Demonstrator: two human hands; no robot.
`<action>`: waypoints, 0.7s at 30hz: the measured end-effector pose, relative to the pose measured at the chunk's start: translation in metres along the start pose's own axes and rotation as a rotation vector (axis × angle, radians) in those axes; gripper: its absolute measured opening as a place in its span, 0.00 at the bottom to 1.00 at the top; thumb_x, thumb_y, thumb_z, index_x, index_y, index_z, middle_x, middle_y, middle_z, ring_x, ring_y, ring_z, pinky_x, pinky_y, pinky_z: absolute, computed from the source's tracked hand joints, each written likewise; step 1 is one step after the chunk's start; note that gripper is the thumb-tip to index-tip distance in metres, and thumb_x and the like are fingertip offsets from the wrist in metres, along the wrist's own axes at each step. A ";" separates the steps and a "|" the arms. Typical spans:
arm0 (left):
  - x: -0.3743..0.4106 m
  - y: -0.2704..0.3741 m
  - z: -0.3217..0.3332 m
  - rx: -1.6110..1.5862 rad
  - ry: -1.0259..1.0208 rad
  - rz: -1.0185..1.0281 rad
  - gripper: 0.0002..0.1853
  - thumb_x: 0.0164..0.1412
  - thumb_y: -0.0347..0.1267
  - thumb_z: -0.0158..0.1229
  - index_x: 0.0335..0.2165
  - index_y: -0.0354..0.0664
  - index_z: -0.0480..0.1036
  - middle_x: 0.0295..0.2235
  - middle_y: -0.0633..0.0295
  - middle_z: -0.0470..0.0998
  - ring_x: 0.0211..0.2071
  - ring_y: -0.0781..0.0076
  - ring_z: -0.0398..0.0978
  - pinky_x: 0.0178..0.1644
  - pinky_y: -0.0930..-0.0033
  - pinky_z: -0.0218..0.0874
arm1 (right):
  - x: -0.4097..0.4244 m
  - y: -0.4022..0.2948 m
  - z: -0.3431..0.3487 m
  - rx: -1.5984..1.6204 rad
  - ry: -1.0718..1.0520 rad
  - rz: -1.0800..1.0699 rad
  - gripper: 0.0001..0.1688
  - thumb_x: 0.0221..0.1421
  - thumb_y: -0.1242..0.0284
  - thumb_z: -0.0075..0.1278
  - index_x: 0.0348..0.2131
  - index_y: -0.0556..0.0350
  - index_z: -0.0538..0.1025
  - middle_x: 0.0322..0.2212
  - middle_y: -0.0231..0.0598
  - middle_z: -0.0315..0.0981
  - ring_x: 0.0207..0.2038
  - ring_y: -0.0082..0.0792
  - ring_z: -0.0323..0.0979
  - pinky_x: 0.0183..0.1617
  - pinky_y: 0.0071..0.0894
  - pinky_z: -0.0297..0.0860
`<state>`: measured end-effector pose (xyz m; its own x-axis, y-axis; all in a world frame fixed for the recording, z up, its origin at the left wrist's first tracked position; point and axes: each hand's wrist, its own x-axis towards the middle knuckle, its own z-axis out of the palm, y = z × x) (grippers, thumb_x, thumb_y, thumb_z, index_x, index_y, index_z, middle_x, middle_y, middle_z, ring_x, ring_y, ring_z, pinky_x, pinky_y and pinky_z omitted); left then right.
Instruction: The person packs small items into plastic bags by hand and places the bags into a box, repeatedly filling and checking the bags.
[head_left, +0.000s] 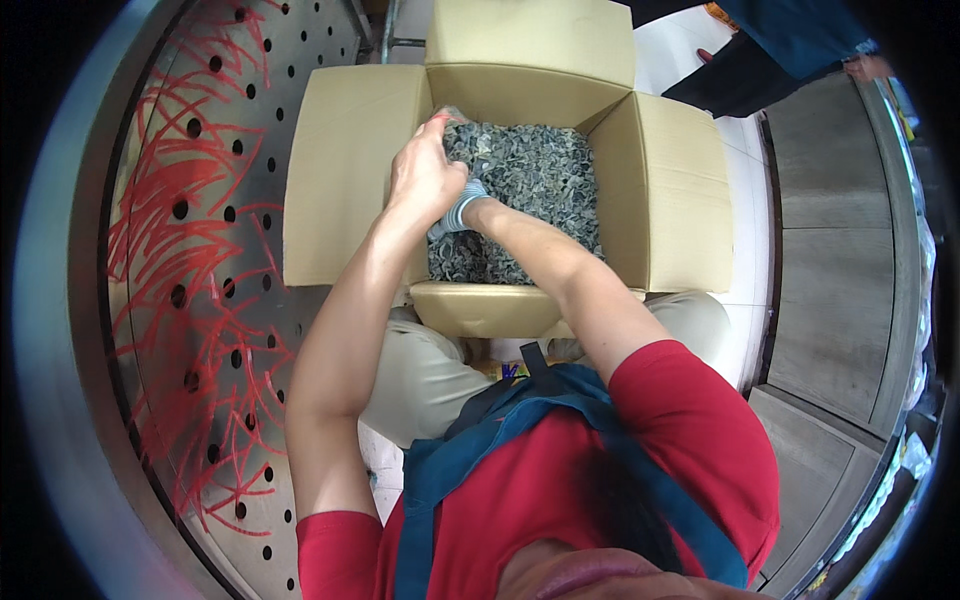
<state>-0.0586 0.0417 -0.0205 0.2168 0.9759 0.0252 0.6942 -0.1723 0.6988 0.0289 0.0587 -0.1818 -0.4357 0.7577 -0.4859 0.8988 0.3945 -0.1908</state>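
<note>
An open cardboard box (686, 195) stands between my knees, its flaps folded outward. Dark grey, curled dried pieces (536, 172), which look like dried wood-ear fungus, fill much of it. Over the box's left side, my left hand (427, 169) pinches clear plastic film (450, 114) with a red line on it, apparently the edge of a bag. Below it, my right hand (454, 217) reaches in, wearing a blue-and-white striped glove. Its fingers are mostly hidden behind my left hand and forearm, so their grip does not show.
A perforated metal panel (251, 187) covered with red streaks runs along the left. Grey wood-look cabinets (832, 180) line the right. At the upper right stands another person (780, 45) in dark trousers and blue clothing, one hand near the cabinet top.
</note>
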 end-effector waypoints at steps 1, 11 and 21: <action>0.002 0.006 0.001 0.001 -0.005 0.026 0.28 0.44 0.22 0.55 0.49 0.41 0.67 0.46 0.46 0.73 0.46 0.46 0.72 0.52 0.56 0.63 | 0.007 0.013 0.008 0.046 0.026 -0.013 0.64 0.32 0.35 0.58 0.63 0.48 0.59 0.63 0.44 0.52 0.64 0.52 0.50 0.68 0.51 0.46; 0.011 0.012 0.006 0.008 -0.067 0.028 0.33 0.45 0.23 0.56 0.54 0.38 0.64 0.49 0.47 0.72 0.48 0.47 0.71 0.54 0.58 0.63 | 0.016 0.034 0.029 0.217 0.178 -0.045 0.57 0.31 0.38 0.60 0.58 0.44 0.67 0.59 0.43 0.61 0.61 0.45 0.59 0.63 0.43 0.57; 0.001 0.025 0.011 -0.134 -0.194 -0.052 0.35 0.42 0.23 0.57 0.54 0.42 0.66 0.44 0.46 0.76 0.45 0.52 0.75 0.52 0.60 0.64 | -0.063 0.021 0.005 0.083 -0.114 -0.178 0.43 0.34 0.54 0.63 0.53 0.44 0.71 0.49 0.53 0.68 0.53 0.51 0.67 0.56 0.42 0.64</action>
<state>-0.0332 0.0366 -0.0110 0.3201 0.9366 -0.1424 0.6137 -0.0905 0.7843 0.0754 0.0163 -0.1591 -0.5836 0.6148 -0.5305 0.8114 0.4687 -0.3493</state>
